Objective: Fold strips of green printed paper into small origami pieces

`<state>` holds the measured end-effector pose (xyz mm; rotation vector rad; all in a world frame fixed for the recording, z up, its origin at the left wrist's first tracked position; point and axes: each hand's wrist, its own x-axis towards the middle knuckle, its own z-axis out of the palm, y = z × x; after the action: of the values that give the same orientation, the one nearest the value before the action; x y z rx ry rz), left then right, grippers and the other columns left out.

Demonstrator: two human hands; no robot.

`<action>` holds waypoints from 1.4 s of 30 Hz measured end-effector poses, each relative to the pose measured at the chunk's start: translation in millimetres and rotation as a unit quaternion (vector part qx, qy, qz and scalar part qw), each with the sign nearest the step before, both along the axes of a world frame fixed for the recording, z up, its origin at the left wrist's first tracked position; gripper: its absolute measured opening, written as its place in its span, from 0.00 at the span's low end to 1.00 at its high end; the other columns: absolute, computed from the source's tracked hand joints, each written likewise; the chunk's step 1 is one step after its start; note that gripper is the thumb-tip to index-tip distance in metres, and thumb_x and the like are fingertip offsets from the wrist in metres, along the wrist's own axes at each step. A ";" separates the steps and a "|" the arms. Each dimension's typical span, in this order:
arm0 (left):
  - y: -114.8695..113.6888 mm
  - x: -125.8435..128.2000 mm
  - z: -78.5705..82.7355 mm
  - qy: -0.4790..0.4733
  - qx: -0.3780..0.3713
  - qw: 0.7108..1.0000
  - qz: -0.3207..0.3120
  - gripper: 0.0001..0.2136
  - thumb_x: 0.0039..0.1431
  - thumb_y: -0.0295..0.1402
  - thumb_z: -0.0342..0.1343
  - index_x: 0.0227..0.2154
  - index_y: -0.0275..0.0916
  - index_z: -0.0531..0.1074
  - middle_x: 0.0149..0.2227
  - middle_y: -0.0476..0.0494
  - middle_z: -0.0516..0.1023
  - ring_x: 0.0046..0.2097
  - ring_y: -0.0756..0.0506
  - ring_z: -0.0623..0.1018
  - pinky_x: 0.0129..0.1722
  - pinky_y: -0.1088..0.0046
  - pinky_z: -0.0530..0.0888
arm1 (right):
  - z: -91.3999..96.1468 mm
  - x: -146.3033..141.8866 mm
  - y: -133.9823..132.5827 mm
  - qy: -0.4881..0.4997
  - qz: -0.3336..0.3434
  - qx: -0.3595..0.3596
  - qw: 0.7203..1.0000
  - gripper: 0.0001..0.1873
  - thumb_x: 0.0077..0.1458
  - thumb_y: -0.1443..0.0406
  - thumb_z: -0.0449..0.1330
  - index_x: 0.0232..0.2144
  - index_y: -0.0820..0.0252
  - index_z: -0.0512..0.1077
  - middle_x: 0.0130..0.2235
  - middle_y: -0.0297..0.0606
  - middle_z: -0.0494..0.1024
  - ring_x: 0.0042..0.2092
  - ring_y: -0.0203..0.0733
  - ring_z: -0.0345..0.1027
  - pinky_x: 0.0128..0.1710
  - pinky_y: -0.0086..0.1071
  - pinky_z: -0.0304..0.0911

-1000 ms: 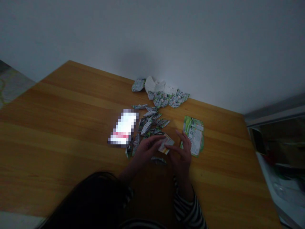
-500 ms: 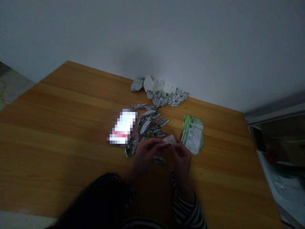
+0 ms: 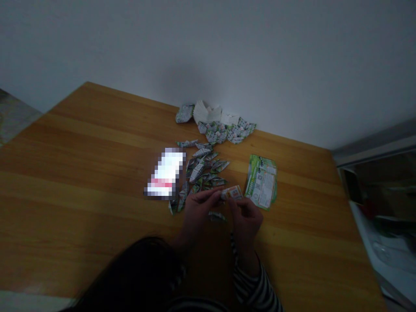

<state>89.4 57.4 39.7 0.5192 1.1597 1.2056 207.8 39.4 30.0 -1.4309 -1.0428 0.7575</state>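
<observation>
Between both hands is a small folded piece of printed paper (image 3: 234, 192), whitish with orange marks. My left hand (image 3: 199, 210) pinches its left end, and my right hand (image 3: 244, 216) grips it from the right and below. Just beyond the hands lie several folded paper pieces (image 3: 197, 172), pointed at the ends, printed green and grey. One more folded piece (image 3: 216, 216) rests on the table under the gap between my wrists. A stack of flat green printed sheets (image 3: 261, 182) sits right of my right hand.
A phone with a lit, blurred-out screen (image 3: 166, 171) lies left of the folded pieces. Against the wall (image 3: 208, 47) are joined folded-paper shapes (image 3: 216, 132), white paper (image 3: 206, 113) and a grey-green folded packet (image 3: 185, 113). A shelf with items (image 3: 386, 216) stands beyond the wooden table's (image 3: 97, 173) right edge.
The paper in my hands has turned, so a face with orange marks now shows. My right thumb and fingers have shifted along it; the whole view has moved slightly.
</observation>
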 end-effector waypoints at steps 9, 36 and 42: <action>0.4 5.5 -0.2 -0.095 -0.078 0.992 0.005 0.15 0.39 0.36 0.72 0.33 0.36 0.82 0.32 0.44 0.84 0.30 0.49 0.81 0.34 0.78 0.78 | -0.8 -8.4 -0.1 0.060 -0.057 -0.031 0.996 0.15 0.46 0.61 0.68 0.19 0.61 0.68 0.21 0.30 0.71 0.25 0.34 0.65 0.27 0.28 0.62; 5.3 -7.1 1.9 0.018 0.003 0.998 -0.052 0.13 0.42 0.39 0.69 0.22 0.34 0.76 0.23 0.46 0.80 0.27 0.48 0.79 0.32 0.73 0.77 | -2.3 -9.5 -1.2 0.074 -0.039 -0.003 0.996 0.12 0.45 0.64 0.69 0.27 0.61 0.69 0.30 0.34 0.73 0.34 0.38 0.71 0.34 0.31 0.67; 2.1 -8.9 10.3 0.076 0.039 0.996 0.001 0.09 0.47 0.35 0.66 0.21 0.34 0.74 0.21 0.49 0.77 0.26 0.50 0.76 0.30 0.76 0.74 | 4.0 -13.1 -0.2 0.052 0.023 -0.036 0.998 0.18 0.49 0.59 0.66 0.42 0.60 0.69 0.40 0.40 0.76 0.38 0.40 0.71 0.35 0.31 0.68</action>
<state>80.5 59.5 50.0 0.6788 1.2448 1.2333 194.7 39.3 34.0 -1.4174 -0.9783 0.9012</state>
